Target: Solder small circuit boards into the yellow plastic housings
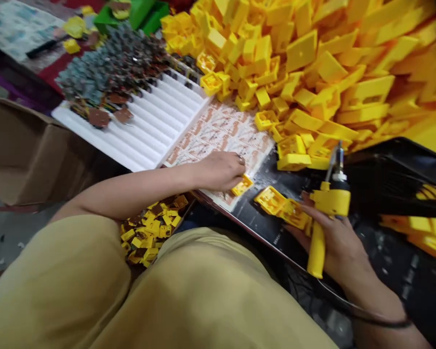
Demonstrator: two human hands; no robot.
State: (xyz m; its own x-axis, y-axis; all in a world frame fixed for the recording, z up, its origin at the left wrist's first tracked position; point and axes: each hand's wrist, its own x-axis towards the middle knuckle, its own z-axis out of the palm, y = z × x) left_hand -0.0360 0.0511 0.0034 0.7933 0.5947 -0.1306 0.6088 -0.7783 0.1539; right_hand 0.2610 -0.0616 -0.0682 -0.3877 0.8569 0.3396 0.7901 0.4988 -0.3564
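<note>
- The left hand [221, 170] bends over a small yellow casing [244, 184] at the edge of the printed sheet [221, 128], fingertips at one end of it; I cannot tell whether they pinch it or merely steady it
- The right hand [343, 242] is closed about a yellow tool [330, 202], its metal tip pointing up and away, probably to keep that end clear of the fingers
- That hand's fingers also reach a second yellow casing [294, 213], apparently so one hand can manage both; their exact grip is partly hidden
- A third yellow casing [271, 199] lies open side up against the second, on the black tabletop [250, 223], perhaps lined up for easy reach
- The great yellow heap [294, 63] sits beyond the hands, likely to leave the near edge for handling
- Wired parts [109, 68] lie bunched on the ribbed white tray [156, 121], whose grooves seem meant to hold them in rows
- Small yellow pieces [154, 230] collect below the left forearm, presumably within dropping reach
</note>
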